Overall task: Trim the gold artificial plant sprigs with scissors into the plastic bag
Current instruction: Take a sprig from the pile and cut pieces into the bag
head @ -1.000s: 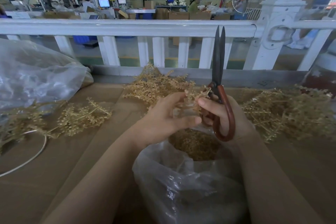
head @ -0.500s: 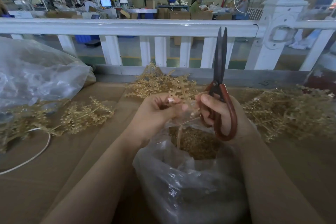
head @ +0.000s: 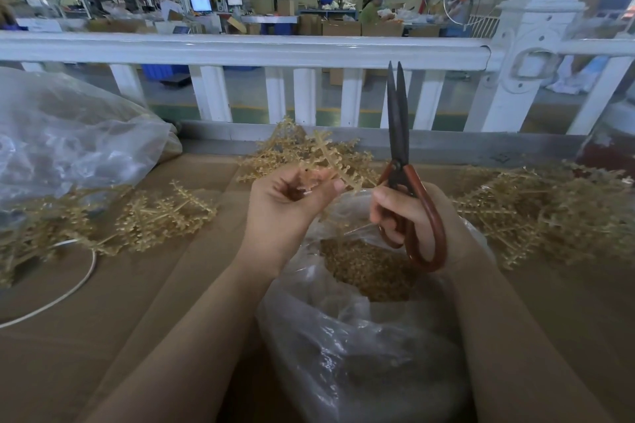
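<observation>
A brown cardboard-covered table (head: 103,336) fills the near scene, bounded on its far side by a white railing (head: 240,48). On the far left of the table lies a large crumpled clear bag (head: 68,141). Piles of gold sprigs spread across the table: one heap at the right (head: 549,213), one at the left (head: 154,216) and one in the far middle (head: 292,148). Near the middle stands the open plastic bag (head: 360,354), with gold trimmings (head: 364,264) heaped inside it. A white cord (head: 68,285) curves over the table at the left.

Above the bag's mouth, the two hands are held just apart. The left hand (head: 288,206) has its fingers curled around a gold sprig (head: 330,161), whose branch sticks out toward the far right. The right hand (head: 409,213) grips the red-brown handles of the scissors (head: 398,134), with the dark blades pointing upright toward the railing and almost closed together.
</observation>
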{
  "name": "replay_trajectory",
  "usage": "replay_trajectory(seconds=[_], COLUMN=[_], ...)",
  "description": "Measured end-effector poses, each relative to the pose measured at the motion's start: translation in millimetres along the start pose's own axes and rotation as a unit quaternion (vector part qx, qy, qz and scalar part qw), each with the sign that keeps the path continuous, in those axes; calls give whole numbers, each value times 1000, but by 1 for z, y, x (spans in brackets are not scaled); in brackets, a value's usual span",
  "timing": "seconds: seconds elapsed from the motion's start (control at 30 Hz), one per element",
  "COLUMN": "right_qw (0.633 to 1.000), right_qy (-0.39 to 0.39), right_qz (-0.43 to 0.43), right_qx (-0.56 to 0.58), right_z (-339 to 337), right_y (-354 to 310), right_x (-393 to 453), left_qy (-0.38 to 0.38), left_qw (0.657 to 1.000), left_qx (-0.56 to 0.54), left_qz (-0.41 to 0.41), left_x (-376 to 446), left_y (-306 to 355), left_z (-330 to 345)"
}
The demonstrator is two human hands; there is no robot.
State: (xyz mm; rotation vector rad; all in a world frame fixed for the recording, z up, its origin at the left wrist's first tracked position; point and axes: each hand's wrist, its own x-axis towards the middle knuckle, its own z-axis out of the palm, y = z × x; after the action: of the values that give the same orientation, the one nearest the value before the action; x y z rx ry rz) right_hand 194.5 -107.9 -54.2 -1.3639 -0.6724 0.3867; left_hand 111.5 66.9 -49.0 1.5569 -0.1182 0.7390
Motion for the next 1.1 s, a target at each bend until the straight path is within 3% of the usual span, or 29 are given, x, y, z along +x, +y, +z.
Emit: replay_trajectory(seconds=[0.13,0.23,0.33,0.5,0.63,0.73,0.77,0.83,0.9,0.93,1.0,1.1], right_qw=[1000,1000,999,999,998,999,999,999,997,997,997,997], right_qy=[-3,0,25,1,-9,14,24,51,73,77,79,78], right_qz=[-6,0,14,11,16,18,13,6,6,6,0,-7], right_qx=[-10,11,16,-32,-68,-46,-27,-11,-23,-24,-10,0], right_z=[2,4,3,-3,-2,0,1,0,-1,-1,-1,1], right_y=[-2,-2,0,-1,-1,-1,0,0,0,1,1,1], right_x=[-1,-2,-1,1,3,3,3,3,3,4,4,4], left_qy=[84,83,38,28,-14,-103,-124,-127,-51,-3,31,-66], left_qw=[972,851,765,745,757,799,822,907,985,997,998,984], left_qx=[180,425,503,516,499,467,448,330,127,50,18,49], left_qz=[128,299,400,421,422,365,329,230,107,51,-59,-156], left_x=[-4,-5,-5,-4,-3,-3,-3,-6,-7,-6,-1,0], left_y=[-2,-3,-4,-1,-3,-2,-2,-2,2,4,2,-2], left_z=[2,-2,-1,0,2,3,3,5,8,8,3,0])
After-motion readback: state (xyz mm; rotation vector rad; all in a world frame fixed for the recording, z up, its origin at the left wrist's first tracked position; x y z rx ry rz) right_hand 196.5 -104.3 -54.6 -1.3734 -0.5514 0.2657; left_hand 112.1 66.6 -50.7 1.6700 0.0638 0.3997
